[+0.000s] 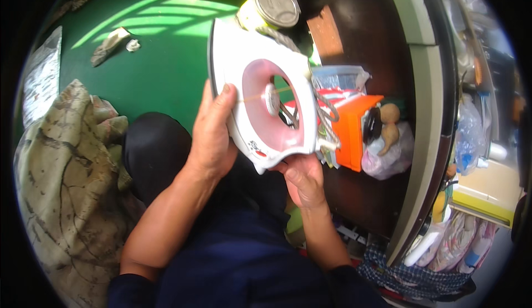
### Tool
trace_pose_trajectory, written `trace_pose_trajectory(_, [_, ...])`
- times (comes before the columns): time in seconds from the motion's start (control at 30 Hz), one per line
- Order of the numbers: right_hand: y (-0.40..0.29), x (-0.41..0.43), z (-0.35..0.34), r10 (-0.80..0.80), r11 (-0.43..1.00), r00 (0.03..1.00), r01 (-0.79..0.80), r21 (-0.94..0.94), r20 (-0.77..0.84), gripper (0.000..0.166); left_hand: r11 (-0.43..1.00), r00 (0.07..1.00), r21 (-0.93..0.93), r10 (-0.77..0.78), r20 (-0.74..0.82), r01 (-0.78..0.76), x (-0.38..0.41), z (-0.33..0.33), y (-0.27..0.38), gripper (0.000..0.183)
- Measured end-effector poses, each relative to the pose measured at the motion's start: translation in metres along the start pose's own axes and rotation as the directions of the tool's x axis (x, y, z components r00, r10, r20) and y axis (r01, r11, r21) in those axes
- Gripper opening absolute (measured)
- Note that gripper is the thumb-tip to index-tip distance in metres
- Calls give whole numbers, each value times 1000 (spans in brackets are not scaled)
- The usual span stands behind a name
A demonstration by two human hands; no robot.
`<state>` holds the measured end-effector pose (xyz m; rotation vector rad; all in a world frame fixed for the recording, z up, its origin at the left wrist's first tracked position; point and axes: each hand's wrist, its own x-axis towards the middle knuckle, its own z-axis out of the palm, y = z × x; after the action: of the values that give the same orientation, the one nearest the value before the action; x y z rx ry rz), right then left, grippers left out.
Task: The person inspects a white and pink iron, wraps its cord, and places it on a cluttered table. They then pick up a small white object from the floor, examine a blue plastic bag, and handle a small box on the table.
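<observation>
A white clothes iron (232,54) with a pinkish inner handle opening and a dial is held up in front of me, turned on its side. My left hand (216,129) grips its body at the soleplate side, thumb on the white shell. My right hand (303,177) supports its lower end from beneath, fingers partly hidden behind it. A thin yellowish strand crosses the handle opening. The iron's grey cord (328,108) hangs in loops behind its right side.
Behind the iron stand a lidded yellow-green container (276,6), a clear plastic tub (338,75) and an orange box (353,131). Dried gourds (390,125) rest on a plastic bag. Camouflage cloth (66,183) lies left; a crumpled scrap (133,45) is on the green surface.
</observation>
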<state>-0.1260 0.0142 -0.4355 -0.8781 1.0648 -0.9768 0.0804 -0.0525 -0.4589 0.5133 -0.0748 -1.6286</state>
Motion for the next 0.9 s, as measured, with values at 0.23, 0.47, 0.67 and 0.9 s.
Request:
trace_pose_trajectory(0.23, [-21, -6, -31, 134, 991, 984, -133, 13, -115, 69, 997, 994, 70, -44, 101, 37, -5, -2, 7, 72])
trace_pose_trajectory(0.47, [-5, 1, -6, -233, 937, 969, 245, -248, 77, 90, 993, 986, 110, -62, 152, 45, -6, -1, 3, 90])
trace_pose_trajectory(0.67, [3, 13, 27, -274, 958, 954, 259, -122, -125, 53, 991, 981, 99, -108, 161, 93, -6, -1, -2, 89])
trace_pose_trajectory(0.9, [-8, 16, 22, -251, 968, 950, 247, -44, -185, 43, 967, 960, 238, -149, 236, 92, -2, 0, -8, 86])
